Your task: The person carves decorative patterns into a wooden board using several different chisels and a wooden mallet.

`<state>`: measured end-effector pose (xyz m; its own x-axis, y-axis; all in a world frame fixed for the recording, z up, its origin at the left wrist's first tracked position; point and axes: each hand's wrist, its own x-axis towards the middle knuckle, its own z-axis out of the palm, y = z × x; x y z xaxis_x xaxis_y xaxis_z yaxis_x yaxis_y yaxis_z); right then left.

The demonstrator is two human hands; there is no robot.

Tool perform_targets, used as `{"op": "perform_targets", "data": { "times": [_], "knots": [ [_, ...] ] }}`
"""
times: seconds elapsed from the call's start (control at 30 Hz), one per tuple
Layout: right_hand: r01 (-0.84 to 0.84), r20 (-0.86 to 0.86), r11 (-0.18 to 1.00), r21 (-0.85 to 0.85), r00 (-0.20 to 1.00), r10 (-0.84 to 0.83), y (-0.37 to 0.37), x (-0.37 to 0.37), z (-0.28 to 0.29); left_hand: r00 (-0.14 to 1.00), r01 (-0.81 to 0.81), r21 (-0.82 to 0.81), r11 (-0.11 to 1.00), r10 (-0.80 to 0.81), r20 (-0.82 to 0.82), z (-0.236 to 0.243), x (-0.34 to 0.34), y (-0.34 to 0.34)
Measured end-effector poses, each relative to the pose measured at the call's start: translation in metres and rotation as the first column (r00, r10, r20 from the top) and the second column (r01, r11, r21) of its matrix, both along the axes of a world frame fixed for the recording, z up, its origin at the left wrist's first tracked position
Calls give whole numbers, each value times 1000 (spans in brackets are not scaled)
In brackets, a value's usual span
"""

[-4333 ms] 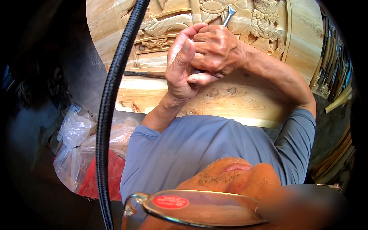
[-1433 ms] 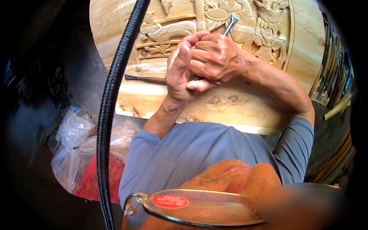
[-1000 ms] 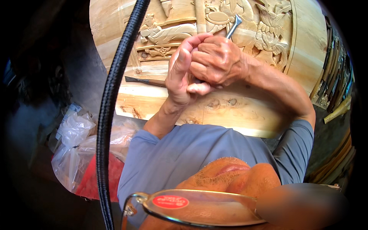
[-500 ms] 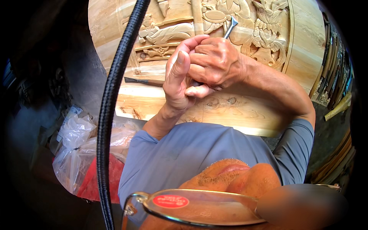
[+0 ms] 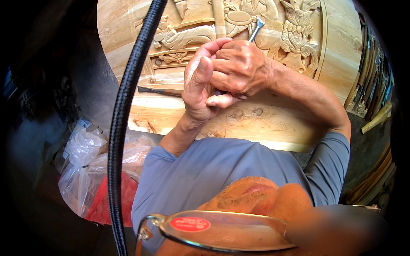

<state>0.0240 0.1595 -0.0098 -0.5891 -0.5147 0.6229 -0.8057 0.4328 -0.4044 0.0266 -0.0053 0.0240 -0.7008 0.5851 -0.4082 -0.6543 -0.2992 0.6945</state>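
Observation:
Closed in a fist, my right hand (image 5: 241, 68) grips a chisel (image 5: 256, 30); its metal blade, flared at the tip, points away over the carving. Most of the chisel's handle is hidden in the fist, and a dark bit of it shows beneath. My left hand (image 5: 197, 83) is open and cupped against the fist's left side, thumb up and one finger stretched along the knuckles; its other fingers are largely hidden. Both hands are over a pale wooden panel (image 5: 341, 51) with figures and plants carved in relief. Left of my left hand lies a second chisel (image 5: 160, 91).
Many long tools (image 5: 370, 72) stand packed at the panel's right. A black braided cable (image 5: 124, 111) crosses the view on the left. Below it on the left are a clear plastic bag (image 5: 81, 170) and something red (image 5: 111, 200).
Almost nothing differs. The view has shifted very slightly; both hands and the chisel keep the same pose.

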Motion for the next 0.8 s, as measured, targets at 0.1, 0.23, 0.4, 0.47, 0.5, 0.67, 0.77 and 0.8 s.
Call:
{"op": "perform_targets", "data": {
  "times": [0.1,0.23,0.4,0.47,0.5,0.67,0.77,0.8],
  "knots": [
    [-2,-21,1000,-20,1000,1,0,-1,-1,1000,4,1,1000,-4,8,1,-1,1],
    [-4,-20,1000,-19,1000,3,-1,-2,0,1000,12,21,1000,-12,3,-2,-1,0],
    [18,-25,1000,-5,1000,-18,-2,0,-2,1000,-1,29,1000,0,23,-3,-1,0],
    [14,-30,1000,-5,999,-14,-2,-1,-2,999,3,35,999,-4,33,-5,-1,-1],
    [11,-32,1000,-5,999,-11,-2,-1,-3,999,3,35,999,-4,35,-5,-1,-1],
    [14,-43,1000,5,999,-14,-2,-1,-5,999,-10,25,1000,8,48,-6,0,0],
    [19,-58,1000,-12,998,-20,-1,-4,-6,1000,-2,33,999,1,12,-9,-2,1],
    [25,-60,1000,-14,998,-26,0,-4,-6,1000,6,39,999,-6,-8,-10,-3,1]
  ]
}}
